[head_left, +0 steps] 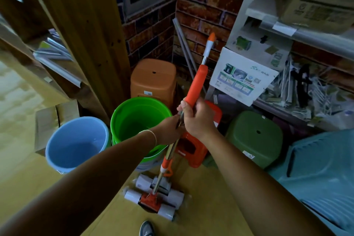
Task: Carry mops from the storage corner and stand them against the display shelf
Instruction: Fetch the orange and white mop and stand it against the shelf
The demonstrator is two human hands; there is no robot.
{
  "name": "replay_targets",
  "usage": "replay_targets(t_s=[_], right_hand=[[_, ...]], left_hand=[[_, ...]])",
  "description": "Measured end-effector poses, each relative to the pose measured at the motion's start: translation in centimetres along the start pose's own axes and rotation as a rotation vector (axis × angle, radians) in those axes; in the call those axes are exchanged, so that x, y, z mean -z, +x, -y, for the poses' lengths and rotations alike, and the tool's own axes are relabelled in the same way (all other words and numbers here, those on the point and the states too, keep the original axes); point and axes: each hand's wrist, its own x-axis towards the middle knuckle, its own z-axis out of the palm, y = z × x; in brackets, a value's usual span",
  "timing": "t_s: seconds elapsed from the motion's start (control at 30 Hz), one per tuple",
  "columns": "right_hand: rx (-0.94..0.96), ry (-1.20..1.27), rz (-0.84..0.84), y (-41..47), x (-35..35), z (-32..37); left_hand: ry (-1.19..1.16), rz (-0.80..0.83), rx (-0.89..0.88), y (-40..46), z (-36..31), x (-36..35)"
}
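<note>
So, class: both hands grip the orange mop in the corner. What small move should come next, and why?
Probably lift the mop straight up. Both the left hand and right hand already grip its handle, while its roller head looks to rest on the floor beside the green bucket.

Floor [201, 222]: mop head [155, 197], buckets [76, 143], stools [254, 138] resting directly.
</note>
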Motion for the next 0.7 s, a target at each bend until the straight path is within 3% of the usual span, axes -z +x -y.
replay_targets(t_s=[0.4,0.7], right_hand=[[0.088,0.051,0.112,-6.4,1.3,0.2],[0.213,0.141,0.228,-10.5,-0.8,8.1]], left_hand=[[-0.106,-0.158,0.074,-7.5,-4.5,-3.4],[-0.079,-0.351,0.125,-15.9,-6.9,0.0]])
